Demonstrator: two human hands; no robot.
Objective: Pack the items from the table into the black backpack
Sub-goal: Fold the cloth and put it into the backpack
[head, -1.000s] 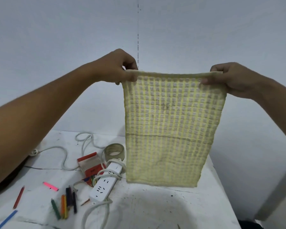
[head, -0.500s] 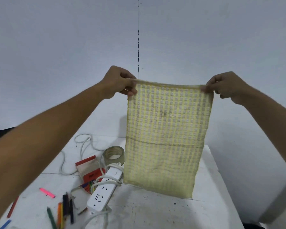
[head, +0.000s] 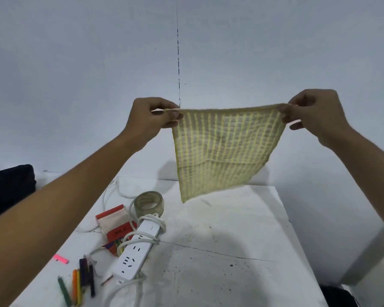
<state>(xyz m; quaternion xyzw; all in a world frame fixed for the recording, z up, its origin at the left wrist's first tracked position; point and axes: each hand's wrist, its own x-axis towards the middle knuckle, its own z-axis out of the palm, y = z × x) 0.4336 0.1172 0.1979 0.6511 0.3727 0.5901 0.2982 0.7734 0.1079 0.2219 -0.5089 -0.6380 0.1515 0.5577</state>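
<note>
At the far left edge a dark shape (head: 8, 187) lies beside the worktop (head: 231, 251); it may be the black backpack, but too little of it shows to be sure. On the left part of the worktop, a pink marker (head: 61, 259) and a small group of crayons (head: 80, 282) lie near the front edge. Just right of them is a white power strip (head: 135, 251) with its cable wound around it, and a red and white pouch (head: 115, 224) lies against its far side. A roll of clear tape (head: 149, 201) stands just behind the strip.

Above these things the left hand (head: 152, 120) pinches 1 top corner of a yellow checked cloth (head: 222, 149) between thumb and fingers. The cloth hangs in the air between the 2 hands, its top edge pulled almost straight. Its lower edge slants and swings clear of the worktop. The right hand (head: 315, 116) pinches the other top corner in the same way. So both hands are closed on the cloth, and neither is free.

I judge that the step in hand is preparing the cloth for packing: it is spread open, not yet folded, and not yet near the bag. The next move probably calls for bringing the 2 corners together to fold it smaller, and then carrying it left toward the dark shape. The cloth is soft and will sag, so the pinch must stay firm while the hands come together. All other items are still on the worktop, so the task seems to be at an early stage.
</note>
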